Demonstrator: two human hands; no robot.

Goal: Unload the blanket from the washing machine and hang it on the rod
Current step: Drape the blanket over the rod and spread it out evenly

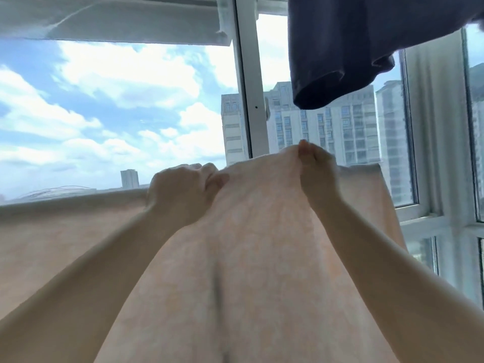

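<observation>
A pale peach blanket (251, 244) fills the lower half of the head view and hangs down in long folds. Its top edge runs level from the left border to the right, where it ends near the window frame. The rod under that edge is hidden by the cloth. My left hand (180, 195) grips a bunch of the blanket at its top edge, fingers closed. My right hand (317, 171) pinches the top edge a little higher and to the right, lifting it into a peak. The washing machine is out of view.
A dark blue garment (340, 48) hangs overhead at the upper right, above my right hand. White window frames (248, 87) stand behind the blanket, with tower blocks and sky beyond. A white panel (117, 19) juts out at the top left.
</observation>
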